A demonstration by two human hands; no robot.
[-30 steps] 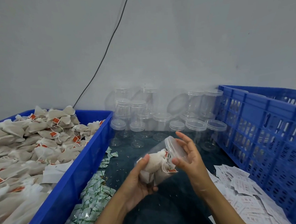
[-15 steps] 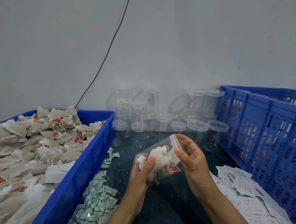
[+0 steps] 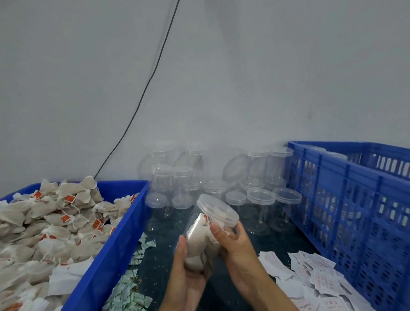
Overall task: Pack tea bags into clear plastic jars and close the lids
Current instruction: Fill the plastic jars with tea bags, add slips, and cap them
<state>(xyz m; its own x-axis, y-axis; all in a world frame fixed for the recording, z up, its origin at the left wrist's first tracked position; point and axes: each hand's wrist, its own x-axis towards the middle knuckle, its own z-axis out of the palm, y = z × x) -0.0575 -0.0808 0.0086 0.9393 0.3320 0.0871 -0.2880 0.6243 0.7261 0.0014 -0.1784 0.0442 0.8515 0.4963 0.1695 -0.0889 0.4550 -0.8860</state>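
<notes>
The lid (image 3: 219,208) is already on the jar (image 3: 207,236), so this looks like the tail end of one round: the filled jar is being checked or snugged shut before it goes aside. It is held above the dark surface (image 3: 162,260), between the two blue crates, tilted with its lidded end up and away from the person. The left hand (image 3: 185,275) cradles the lower body with its fingers wrapped round it; the right hand (image 3: 235,247) has its grip curled on the upper part just under the lid, thumb laid across the clear wall. Whether the lid is fully seated I cannot tell. The next move, as I judge it, calls for a last twist or press on the lid, then setting the jar down, perhaps in the slotted crate (image 3: 358,209) on the right. The jar is clear and thin-walled, packed with pale tea bags (image 3: 199,241), an orange tag showing near the top. Loose tea bags fill the left bin (image 3: 113,241); empty lidded jars (image 3: 261,200) stand behind.
</notes>
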